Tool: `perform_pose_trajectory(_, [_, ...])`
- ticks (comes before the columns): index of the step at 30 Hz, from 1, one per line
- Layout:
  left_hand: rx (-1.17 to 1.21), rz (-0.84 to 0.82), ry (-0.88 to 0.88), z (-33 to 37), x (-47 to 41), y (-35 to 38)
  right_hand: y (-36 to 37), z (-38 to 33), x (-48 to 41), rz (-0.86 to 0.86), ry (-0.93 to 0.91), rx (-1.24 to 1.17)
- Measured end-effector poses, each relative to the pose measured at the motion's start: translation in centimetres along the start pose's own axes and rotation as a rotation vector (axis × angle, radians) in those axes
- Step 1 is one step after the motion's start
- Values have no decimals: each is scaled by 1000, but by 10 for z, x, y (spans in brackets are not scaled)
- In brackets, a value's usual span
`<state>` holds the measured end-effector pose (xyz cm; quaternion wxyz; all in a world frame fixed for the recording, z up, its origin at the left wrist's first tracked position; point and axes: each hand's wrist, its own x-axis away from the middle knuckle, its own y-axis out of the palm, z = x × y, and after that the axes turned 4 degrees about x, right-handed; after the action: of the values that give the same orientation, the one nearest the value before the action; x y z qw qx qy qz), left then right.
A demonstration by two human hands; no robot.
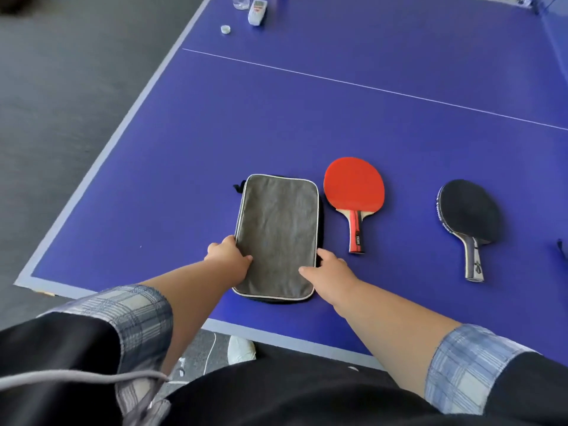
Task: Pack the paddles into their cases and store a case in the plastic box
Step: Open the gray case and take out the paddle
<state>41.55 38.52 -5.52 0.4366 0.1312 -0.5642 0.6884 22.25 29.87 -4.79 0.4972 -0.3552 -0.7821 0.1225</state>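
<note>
Opening the grey case (pixel 276 235) for the first paddle.
My left hand (pixel 229 256) and right hand (pixel 330 269) pinch its near edges; I'd lift evenly, red paddle (pixel 353 192) just right, black paddle (pixel 468 215) farther right.

We saw broad bare table (pixel 307 124) beyond the grey case (pixel 276 238). Just right of the case lay the red paddle (pixel 353 192), leaving only a narrow gap; farther right, open surface reached the black paddle (pixel 468 213). Left of the case lay clear.
</note>
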Motion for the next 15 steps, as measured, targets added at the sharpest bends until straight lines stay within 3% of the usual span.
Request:
perform_pose_trajectory(3, [-19, -45, 48, -2, -7, -1, 4, -11, -3, 52, 119, 31])
perform_pose_trajectory(6, [23, -45, 55, -5, -13, -5, 6, -24, -5, 74, 122, -89])
perform_pose_trajectory(11, [83, -63, 70, -10, -18, -23, 12, -49, 15, 271, -84, -304])
perform_pose_trajectory(15, [219, 19, 171, -3, -12, -61, 18, -76, 36, 252, -347, -317])
